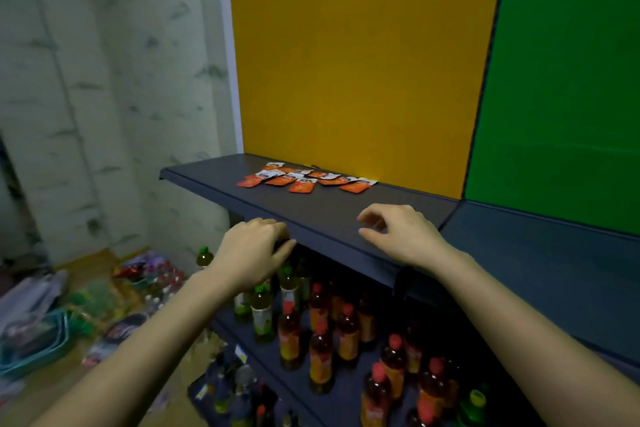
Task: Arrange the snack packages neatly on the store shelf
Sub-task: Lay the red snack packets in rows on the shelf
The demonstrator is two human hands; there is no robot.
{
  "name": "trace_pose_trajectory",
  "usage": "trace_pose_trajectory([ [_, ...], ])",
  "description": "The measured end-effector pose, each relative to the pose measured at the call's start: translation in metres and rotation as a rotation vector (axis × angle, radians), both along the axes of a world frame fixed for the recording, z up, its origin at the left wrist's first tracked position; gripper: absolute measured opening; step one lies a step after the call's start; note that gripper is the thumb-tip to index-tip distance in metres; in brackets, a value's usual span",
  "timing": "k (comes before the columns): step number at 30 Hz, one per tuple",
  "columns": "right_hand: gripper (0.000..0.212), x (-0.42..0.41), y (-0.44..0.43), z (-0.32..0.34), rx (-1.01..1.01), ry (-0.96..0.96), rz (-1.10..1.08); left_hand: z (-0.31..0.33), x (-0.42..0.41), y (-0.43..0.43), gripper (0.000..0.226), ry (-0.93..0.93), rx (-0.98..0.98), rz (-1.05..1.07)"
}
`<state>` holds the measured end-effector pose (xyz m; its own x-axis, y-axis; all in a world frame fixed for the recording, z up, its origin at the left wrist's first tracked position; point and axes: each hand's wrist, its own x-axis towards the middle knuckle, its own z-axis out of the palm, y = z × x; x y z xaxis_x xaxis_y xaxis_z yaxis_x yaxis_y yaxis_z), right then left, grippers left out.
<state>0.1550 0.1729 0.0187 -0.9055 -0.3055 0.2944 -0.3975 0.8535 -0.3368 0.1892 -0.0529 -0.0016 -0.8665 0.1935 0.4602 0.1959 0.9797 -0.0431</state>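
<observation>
My right hand [401, 232] keeps a loose, wide grip with nothing in it, over the front of the shelf [346, 208]. My left hand [254, 253] curls at the shelf's front lip; I cannot tell whether its grip holds it. The snack packages [304, 178] lie scattered at the shelf's back. Bottles [320, 357] stand below the shelf.

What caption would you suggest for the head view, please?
Left hand and right hand at the front of the dark shelf; orange snack packets lie scattered by the yellow panel.
</observation>
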Motion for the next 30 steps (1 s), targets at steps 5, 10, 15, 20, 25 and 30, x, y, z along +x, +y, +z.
trace_pose_trajectory([
  [5, 0.03, -0.046, -0.063, -0.003, -0.026, -0.063, 0.002, -0.012, -0.024, -0.057, 0.032, -0.02, 0.075, 0.047],
  [10, 0.032, -0.108, -0.108, -0.004, 0.004, -0.1, -0.019, -0.02, -0.063, -0.109, 0.032, 0.005, 0.144, 0.082],
  [15, 0.032, -0.183, -0.142, -0.005, 0.032, -0.122, -0.06, -0.02, -0.125, -0.152, 0.032, 0.006, 0.171, 0.107],
  [20, 0.035, -0.254, -0.168, -0.004, 0.104, -0.14, -0.185, -0.013, -0.199, -0.188, 0.034, -0.021, 0.126, 0.108],
  [25, 0.056, -0.294, -0.19, -0.011, 0.162, -0.252, -0.336, -0.015, -0.259, -0.214, 0.033, -0.029, 0.185, 0.102],
  [30, 0.069, -0.313, -0.21, -0.019, 0.181, -0.197, -0.504, -0.015, -0.323, -0.214, 0.042, -0.082, 0.221, 0.075],
])
